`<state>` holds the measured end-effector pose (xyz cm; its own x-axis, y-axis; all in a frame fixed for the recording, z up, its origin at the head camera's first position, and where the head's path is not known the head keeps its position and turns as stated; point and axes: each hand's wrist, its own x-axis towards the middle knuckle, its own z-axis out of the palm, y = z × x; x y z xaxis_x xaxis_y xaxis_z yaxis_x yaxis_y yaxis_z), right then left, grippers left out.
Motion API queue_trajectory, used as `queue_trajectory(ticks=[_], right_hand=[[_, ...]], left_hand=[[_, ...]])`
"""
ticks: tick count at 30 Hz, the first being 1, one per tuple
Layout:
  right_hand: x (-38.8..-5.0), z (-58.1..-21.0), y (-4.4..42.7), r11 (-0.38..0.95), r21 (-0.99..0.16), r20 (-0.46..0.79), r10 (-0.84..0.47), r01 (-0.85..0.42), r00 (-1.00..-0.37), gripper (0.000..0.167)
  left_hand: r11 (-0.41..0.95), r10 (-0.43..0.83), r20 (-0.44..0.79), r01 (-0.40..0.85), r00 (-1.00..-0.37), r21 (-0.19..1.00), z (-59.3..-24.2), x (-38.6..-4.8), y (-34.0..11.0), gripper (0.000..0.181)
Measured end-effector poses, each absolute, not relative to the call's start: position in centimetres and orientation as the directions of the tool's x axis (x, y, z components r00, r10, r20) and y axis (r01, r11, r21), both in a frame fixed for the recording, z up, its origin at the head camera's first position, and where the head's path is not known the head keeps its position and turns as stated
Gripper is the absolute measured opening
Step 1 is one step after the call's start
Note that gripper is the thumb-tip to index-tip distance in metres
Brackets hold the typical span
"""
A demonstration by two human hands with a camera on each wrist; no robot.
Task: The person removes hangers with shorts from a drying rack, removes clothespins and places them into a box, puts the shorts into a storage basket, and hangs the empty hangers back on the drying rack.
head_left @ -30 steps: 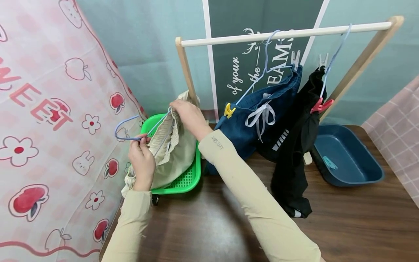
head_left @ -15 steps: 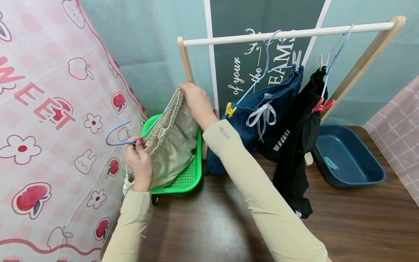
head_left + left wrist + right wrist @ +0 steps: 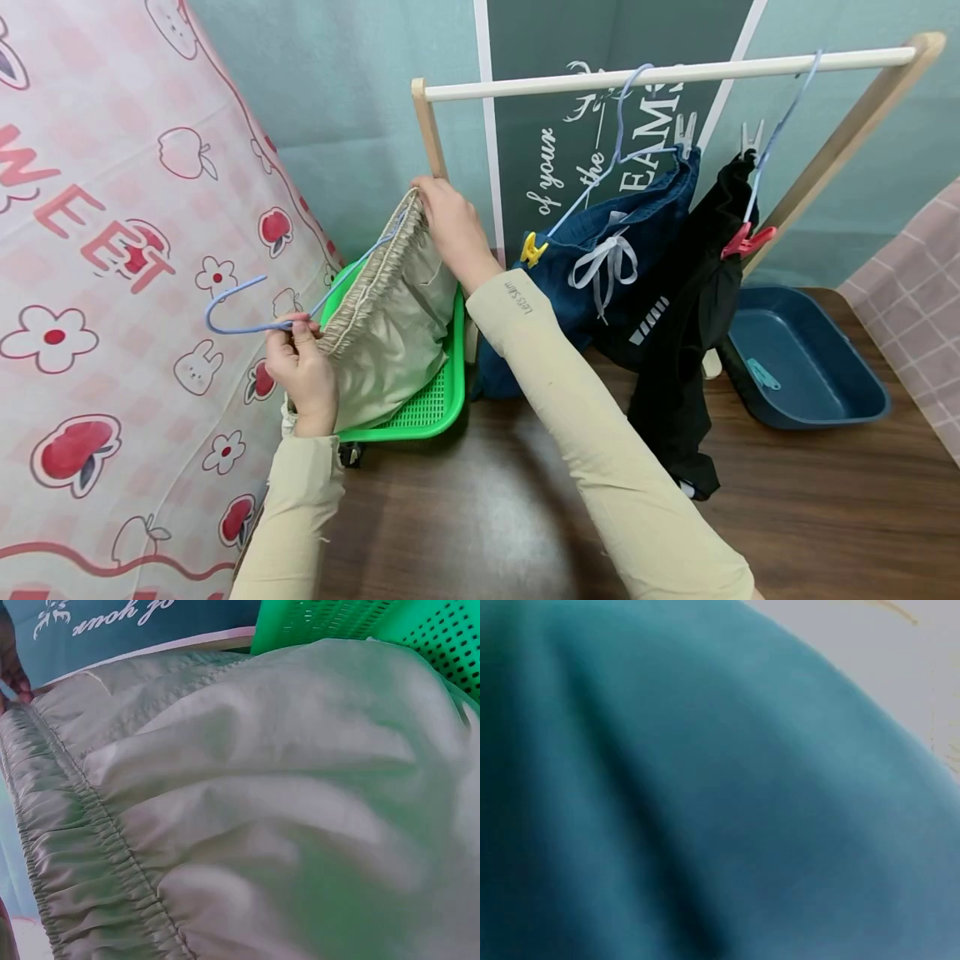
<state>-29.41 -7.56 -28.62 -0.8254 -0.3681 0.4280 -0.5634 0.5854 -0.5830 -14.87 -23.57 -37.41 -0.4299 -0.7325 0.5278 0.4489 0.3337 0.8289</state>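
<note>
Head view: left grip (image 3: 304, 371) pinches a hanger (image 3: 247, 330), right grip (image 3: 454, 232) pinches pants (image 3: 393, 346), basket (image 3: 454, 400) near the left edge of the counter (image 3: 480, 525)

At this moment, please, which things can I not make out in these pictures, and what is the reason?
Head view: the far end of the hanger, hidden by the beige cloth.
Head view: most of the floor of the green basket, under the same cloth.
Left wrist view: most of the right hand, cut off by the left edge.
Right wrist view: details of the blue cloth, lost in blur.
</note>
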Motion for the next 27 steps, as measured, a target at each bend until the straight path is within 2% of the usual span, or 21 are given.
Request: queue_trajectory(ticks=[8, 12, 22, 27], right_hand=[[-29.6, -28.4, -7.4, 0.553, -0.658, 0.320, -0.409, -0.511, -0.854, 0.035], [-29.6, -28.5, -7.3, 0.546, -0.674, 0.311, -0.402, -0.498, -0.861, 0.035], [-29.3, -29.1, -7.3, 0.422, -0.839, 0.288, -0.188, -0.342, -0.939, 0.035], [-28.8, -29.6, -7.6, 0.336, -0.906, 0.265, -0.025, -0.258, -0.964, 0.033]], left_hand=[[0.241, -0.760, 0.478, 0.493, -0.441, 0.836, -37.1, -15.0, -24.2, 0.020], [0.233, -0.760, 0.475, 0.498, -0.442, 0.836, -37.0, -15.2, -24.6, 0.021], [0.166, -0.750, 0.419, 0.468, -0.511, 0.868, -36.5, -16.1, -25.6, 0.020], [0.116, -0.728, 0.408, 0.488, -0.550, 0.865, -36.1, -16.6, -26.0, 0.018]])
